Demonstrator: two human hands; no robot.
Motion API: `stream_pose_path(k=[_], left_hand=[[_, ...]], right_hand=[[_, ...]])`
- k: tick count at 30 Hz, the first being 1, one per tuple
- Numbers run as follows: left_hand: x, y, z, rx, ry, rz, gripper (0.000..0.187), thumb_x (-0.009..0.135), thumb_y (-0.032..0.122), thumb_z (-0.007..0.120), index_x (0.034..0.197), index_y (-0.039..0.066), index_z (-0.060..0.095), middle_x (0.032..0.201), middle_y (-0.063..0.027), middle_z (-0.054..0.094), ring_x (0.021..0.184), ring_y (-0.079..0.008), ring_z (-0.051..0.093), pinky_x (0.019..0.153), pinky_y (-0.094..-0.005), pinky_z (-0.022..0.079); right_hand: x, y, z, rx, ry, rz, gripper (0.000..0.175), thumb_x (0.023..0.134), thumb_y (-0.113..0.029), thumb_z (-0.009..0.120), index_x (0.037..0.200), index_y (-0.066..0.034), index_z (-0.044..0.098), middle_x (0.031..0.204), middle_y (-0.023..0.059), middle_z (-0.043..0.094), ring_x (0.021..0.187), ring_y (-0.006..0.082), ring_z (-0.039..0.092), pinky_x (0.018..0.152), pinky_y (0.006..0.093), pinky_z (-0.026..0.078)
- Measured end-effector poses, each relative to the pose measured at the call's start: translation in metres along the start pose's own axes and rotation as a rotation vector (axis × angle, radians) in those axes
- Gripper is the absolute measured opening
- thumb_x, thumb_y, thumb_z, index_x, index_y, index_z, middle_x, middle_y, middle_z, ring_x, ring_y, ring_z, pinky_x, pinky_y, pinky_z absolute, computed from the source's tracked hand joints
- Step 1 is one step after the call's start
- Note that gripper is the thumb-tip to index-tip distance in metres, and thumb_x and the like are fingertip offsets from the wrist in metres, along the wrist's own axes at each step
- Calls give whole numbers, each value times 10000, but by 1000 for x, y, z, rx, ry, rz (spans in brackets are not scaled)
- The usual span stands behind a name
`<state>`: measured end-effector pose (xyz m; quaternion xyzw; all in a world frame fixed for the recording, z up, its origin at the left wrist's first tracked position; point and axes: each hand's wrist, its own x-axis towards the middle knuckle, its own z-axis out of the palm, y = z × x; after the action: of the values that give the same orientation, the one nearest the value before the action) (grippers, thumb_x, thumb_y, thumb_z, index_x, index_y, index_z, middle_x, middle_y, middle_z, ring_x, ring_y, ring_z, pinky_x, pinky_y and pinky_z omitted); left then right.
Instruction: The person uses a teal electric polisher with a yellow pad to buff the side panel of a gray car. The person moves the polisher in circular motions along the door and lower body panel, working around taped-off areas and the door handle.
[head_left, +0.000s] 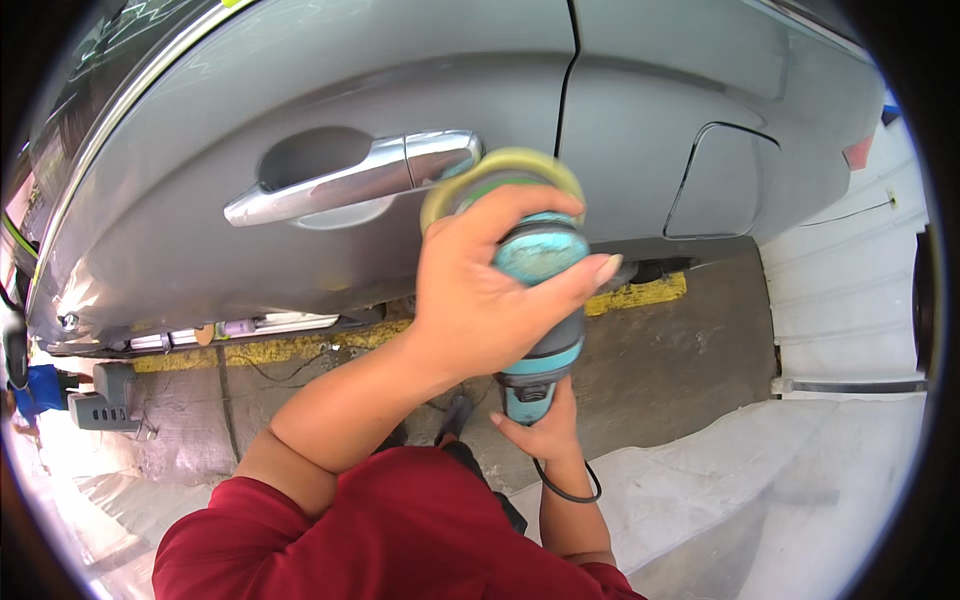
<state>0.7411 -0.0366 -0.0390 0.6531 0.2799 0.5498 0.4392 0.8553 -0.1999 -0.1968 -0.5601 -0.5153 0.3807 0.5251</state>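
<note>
My left hand (469, 300) grips the front of a teal and black electric car polisher (544, 356), its fingers wrapped over the head. Lower down, my right hand (555, 431) holds the tool's rear grip. The yellow foam pad (517, 161) faces the grey car door (480, 90) at the right end of the chrome door handle (322, 191); the pad's edge is blurred. My left hand hides part of the pad, so full contact with the panel cannot be judged. A black power cord (568, 496) loops beside my right forearm.
Right of the door seam lies the fuel flap (724, 184). Yellow paint (637, 294) marks the concrete floor (675, 367) beneath the car. A grey plastic step stool (109, 401) and a person in blue (36, 390) are at far left. White sheeting (712, 480) spreads behind me.
</note>
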Motion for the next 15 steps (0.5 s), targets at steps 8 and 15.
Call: stream_pose_path(k=[8,15], left_hand=[[58,22,54,8,-140,-75,363,749,247,857,1004,53,687,865,-144,713,776,-305,702,762,-369,554],[-45,-29,-13,111,18,115,297,761,242,850,975,108,692,863,-86,716,785,-302,690,709,-395,541]], right_hand=[[65,-43,-38,354,107,25,700,678,-78,906,1278,33,563,1145,107,676,1033,235,660,903,382,531],[19,34,15,264,-101,158,890,641,-15,907,1409,-18,456,1284,109,609,1156,239,623,955,382,529]])
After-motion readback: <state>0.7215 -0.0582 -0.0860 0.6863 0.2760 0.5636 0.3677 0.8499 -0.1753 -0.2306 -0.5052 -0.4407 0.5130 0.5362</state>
